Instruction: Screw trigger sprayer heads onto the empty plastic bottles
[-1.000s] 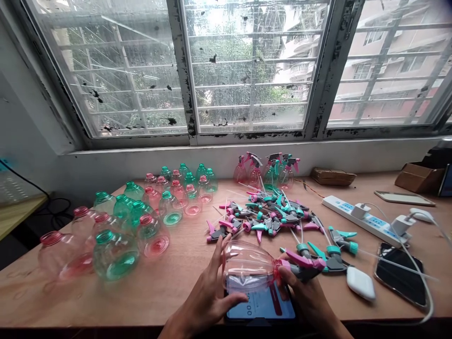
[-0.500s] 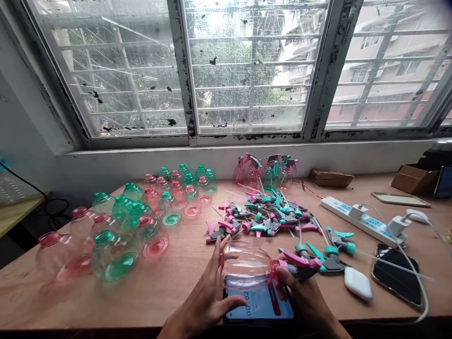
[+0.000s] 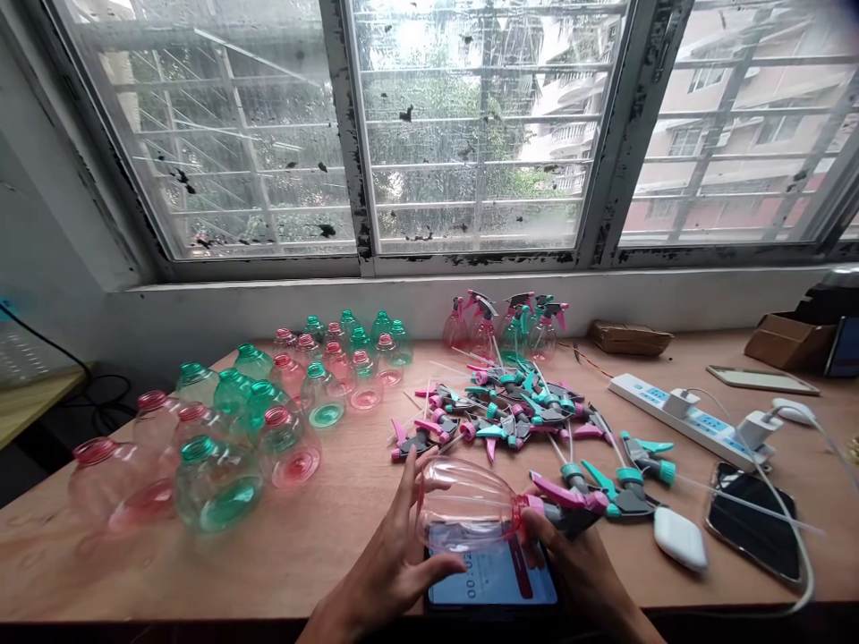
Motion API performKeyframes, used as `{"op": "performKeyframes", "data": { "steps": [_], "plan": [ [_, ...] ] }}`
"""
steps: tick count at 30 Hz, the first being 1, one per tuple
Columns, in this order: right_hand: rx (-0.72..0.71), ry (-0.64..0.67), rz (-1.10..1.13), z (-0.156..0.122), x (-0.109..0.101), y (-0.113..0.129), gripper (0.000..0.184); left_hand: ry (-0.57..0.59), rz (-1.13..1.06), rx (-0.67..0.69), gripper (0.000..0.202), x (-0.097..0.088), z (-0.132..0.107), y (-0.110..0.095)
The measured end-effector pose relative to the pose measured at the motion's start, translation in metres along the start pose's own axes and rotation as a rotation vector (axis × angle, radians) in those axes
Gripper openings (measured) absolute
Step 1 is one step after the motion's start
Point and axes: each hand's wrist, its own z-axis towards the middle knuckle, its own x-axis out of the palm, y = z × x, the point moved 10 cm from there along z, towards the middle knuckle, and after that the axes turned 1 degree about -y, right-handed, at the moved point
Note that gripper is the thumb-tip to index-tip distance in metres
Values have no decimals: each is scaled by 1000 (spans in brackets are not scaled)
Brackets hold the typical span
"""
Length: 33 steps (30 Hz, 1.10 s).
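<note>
A clear pink bottle (image 3: pixel 466 503) lies sideways in the air above a lit phone (image 3: pixel 489 572) on the table's front edge. My left hand (image 3: pixel 395 555) is closed around the bottle's base end, fingers behind it and thumb below. At the neck, my right hand (image 3: pixel 570 555) pinches the pink collar of a grey and pink trigger spray head (image 3: pixel 570 503). The collar sits at the bottle's mouth; how tightly it is screwed on I cannot tell. A heap of loose pink and teal spray heads (image 3: pixel 516 407) lies just beyond my hands.
Open pink and green bottles (image 3: pixel 218 487) stand in rows at the left. Several bottles with spray heads (image 3: pixel 481 335) stand by the window wall. To the right are a power strip (image 3: pixel 684 420), a white earphone case (image 3: pixel 680 538), a dark phone (image 3: pixel 755 523) and cables.
The bottle's base end has shifted very slightly left with my left hand. Both hands keep their hold, and the other things stay where they were.
</note>
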Motion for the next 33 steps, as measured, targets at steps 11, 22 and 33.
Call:
{"op": "performKeyframes", "data": {
  "steps": [11, 22, 33],
  "plan": [
    [-14, -28, -34, 0, -2, 6, 50, -9, 61, 25, 100, 0, -2, 3],
    [-20, -48, 21, 1, -5, 0, 43, -17, 66, 56, 83, 1, 0, 4],
    [17, -100, 111, 0, -11, -5, 40, 11, 138, 94, 79, 2, 1, -6]
  ]
}}
